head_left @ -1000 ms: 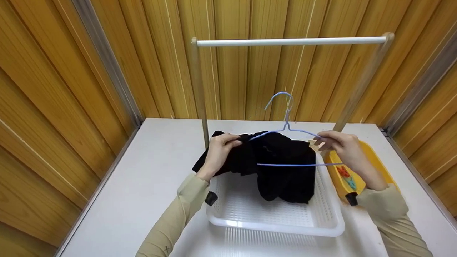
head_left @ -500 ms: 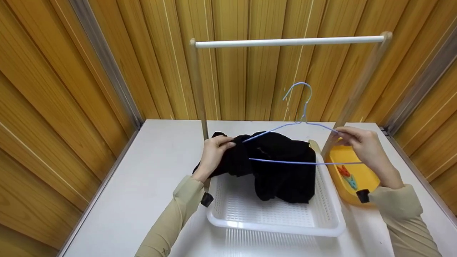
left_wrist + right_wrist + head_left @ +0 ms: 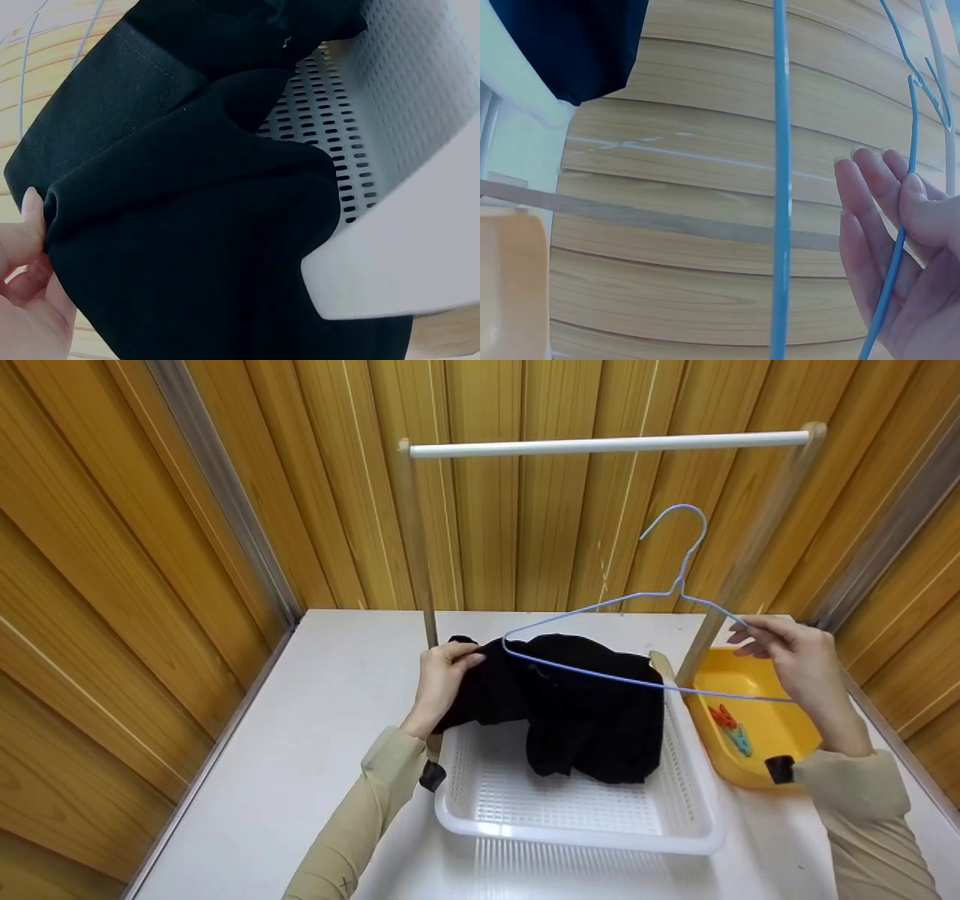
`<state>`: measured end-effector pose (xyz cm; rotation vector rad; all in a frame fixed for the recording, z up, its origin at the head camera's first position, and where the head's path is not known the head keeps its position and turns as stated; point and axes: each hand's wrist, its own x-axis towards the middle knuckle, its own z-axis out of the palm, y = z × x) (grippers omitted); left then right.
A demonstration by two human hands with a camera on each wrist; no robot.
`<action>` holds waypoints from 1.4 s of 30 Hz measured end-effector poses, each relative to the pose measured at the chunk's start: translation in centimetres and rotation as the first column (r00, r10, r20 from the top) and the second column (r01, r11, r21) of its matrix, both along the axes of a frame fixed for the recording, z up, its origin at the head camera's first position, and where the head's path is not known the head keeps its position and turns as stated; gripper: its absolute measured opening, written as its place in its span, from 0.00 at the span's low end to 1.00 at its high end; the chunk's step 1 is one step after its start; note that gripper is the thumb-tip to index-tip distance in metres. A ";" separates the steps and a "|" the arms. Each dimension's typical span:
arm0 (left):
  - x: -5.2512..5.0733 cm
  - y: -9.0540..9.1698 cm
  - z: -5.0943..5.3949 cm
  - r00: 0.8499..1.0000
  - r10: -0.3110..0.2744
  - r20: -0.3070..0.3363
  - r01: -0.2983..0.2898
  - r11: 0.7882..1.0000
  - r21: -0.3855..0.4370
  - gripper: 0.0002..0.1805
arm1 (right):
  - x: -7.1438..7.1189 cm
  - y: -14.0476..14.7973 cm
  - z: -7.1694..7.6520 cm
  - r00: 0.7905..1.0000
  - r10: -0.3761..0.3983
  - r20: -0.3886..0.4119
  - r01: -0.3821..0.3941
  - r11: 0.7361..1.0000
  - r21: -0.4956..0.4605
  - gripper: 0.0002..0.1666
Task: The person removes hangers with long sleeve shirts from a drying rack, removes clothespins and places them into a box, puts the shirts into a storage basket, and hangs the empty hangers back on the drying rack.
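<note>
My left hand (image 3: 442,682) pinches the edge of a black garment (image 3: 600,727) between thumb and fingers. The cloth drapes over the back of a white perforated basket (image 3: 585,841) and hangs into it; its exact kind is unclear among the folds. In the left wrist view, the thumb (image 3: 31,206) presses on a fold at the edge. My right hand (image 3: 810,671) holds a blue wire hanger (image 3: 679,585) by its right shoulder, thumb over the wire in the right wrist view. The hanger is tilted, hook up, its left end visible in front of the cloth.
Behind the basket stands a rack with a white rod (image 3: 607,444) on wooden posts. To the right sits a yellow tray (image 3: 772,690) with a red clothespin (image 3: 724,716) and a teal clothespin (image 3: 739,740). Wood-patterned walls enclose the white table (image 3: 322,697).
My right hand has moved right with the hanger, whose hook has risen. The hanger's left end, earlier hidden in the garment, now shows. My left hand has shifted slightly left, still gripping the cloth.
</note>
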<state>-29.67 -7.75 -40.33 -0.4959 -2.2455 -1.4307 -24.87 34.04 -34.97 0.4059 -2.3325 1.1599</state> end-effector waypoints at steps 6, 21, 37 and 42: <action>-0.1 0.0 0.3 1.000 -0.011 0.011 0.011 1.000 -0.003 0.05 | 0.2 0.4 0.3 0.999 0.025 -0.029 -0.028 0.996 -0.089 0.12; 0.4 1.7 2.2 0.997 -0.034 -0.069 0.033 0.999 -0.017 0.06 | 0.2 0.5 0.5 0.995 -0.093 -0.024 0.090 0.990 -0.109 0.14; 1.3 5.6 4.2 0.984 -0.136 -0.118 0.135 0.991 -0.019 0.07 | 0.3 0.2 0.6 0.988 -0.141 -0.066 0.128 0.976 -0.175 0.13; 1.8 6.7 3.8 0.981 -0.161 -0.109 0.158 0.987 -0.032 0.07 | 0.3 0.1 0.7 0.987 -0.144 -0.068 0.129 0.973 -0.191 0.13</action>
